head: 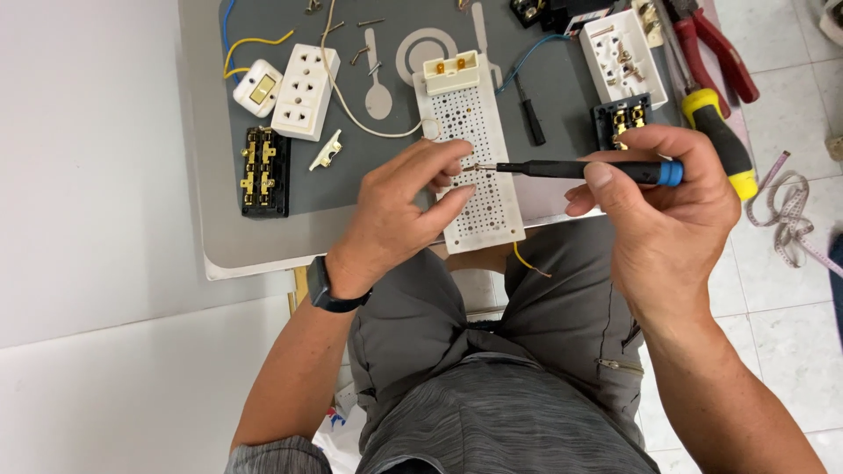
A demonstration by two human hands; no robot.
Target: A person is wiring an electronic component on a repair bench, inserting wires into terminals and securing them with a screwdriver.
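The left hand (399,206) pinches a small screw (468,167) over a white perforated board (474,167); the right hand (663,202) grips a black screwdriver (580,169), tip touching the screw.

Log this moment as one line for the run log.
left hand: steadies small screw at tip | right hand: holds black screwdriver | under: white perforated board

At your eleven o'clock a white triple socket (306,92) sits beside a small white switch (258,89). At ten lies a black terminal block (265,171). Red-handled pliers (716,48), perhaps cutters, lie at one; a measuring tape (790,215) curls at three.
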